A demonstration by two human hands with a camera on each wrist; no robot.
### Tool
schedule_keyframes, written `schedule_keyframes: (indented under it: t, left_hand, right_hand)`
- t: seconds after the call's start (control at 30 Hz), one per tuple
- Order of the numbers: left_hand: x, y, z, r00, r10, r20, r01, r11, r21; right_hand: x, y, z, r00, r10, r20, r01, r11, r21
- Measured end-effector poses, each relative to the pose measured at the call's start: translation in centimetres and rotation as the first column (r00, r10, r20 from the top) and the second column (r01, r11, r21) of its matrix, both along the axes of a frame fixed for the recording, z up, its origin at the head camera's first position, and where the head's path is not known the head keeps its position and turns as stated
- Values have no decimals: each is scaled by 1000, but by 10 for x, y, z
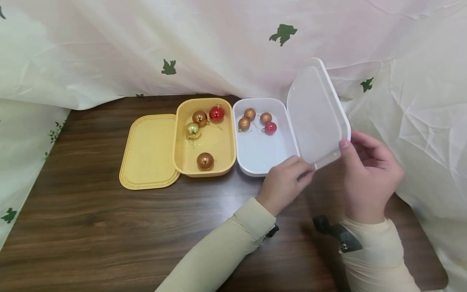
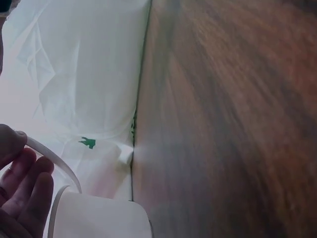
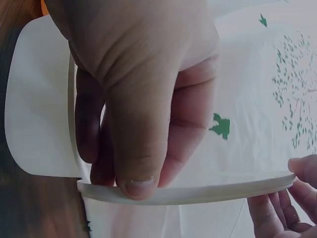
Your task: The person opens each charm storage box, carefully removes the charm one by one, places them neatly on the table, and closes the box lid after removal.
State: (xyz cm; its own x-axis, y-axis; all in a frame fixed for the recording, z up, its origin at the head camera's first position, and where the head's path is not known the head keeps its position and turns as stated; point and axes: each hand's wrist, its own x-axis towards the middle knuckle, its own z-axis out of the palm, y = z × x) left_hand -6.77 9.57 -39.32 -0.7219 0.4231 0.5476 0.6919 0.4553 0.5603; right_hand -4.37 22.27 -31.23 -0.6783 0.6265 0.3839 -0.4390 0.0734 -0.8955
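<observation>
A white lid (image 1: 315, 115) stands tilted up beside the right wall of a white box (image 1: 268, 156). My left hand (image 1: 286, 182) pinches the lid's lower near corner, close to the box's front right corner. Higher up on its near right edge, my right hand (image 1: 373, 174) grips the lid with the thumb on the face and the fingers behind. In the right wrist view the left hand (image 3: 143, 99) looms large over the lid's edge, and the right hand (image 3: 292, 203) shows at the far right. Inside the box lie several orange baubles (image 1: 249, 114) and a red bauble (image 1: 270, 128).
Against the white box's left side stands a yellow box (image 1: 219, 142) with several baubles, among them a red one (image 1: 217, 113) and a gold one (image 1: 192, 130). A yellow lid (image 1: 149, 152) lies flat to its left. Curtains (image 1: 219, 48) hang behind and beside the wooden table (image 1: 109, 227).
</observation>
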Motion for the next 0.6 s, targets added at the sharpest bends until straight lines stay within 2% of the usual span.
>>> schedule_keyframes:
  t: [0.13, 0.3, 0.4, 0.6]
  left_hand:
    - [-1, 2, 0, 1000, 4, -7, -4, 999, -36]
    - [-1, 4, 0, 1000, -3, -19, 2, 998, -63]
    - [0, 5, 0, 1000, -17, -18, 16, 995, -96]
    - [1, 5, 1, 1000, -24, -4, 23, 989, -144]
  right_hand:
    - [0, 7, -4, 999, -42, 8, 43, 995, -91]
    - [-3, 14, -8, 993, -52, -104, 23, 965, -260]
    - [-6, 21, -11, 988, -58, -143, 1, 929, -371]
    - [-7, 36, -18, 992, -50, -120, -22, 844, -536]
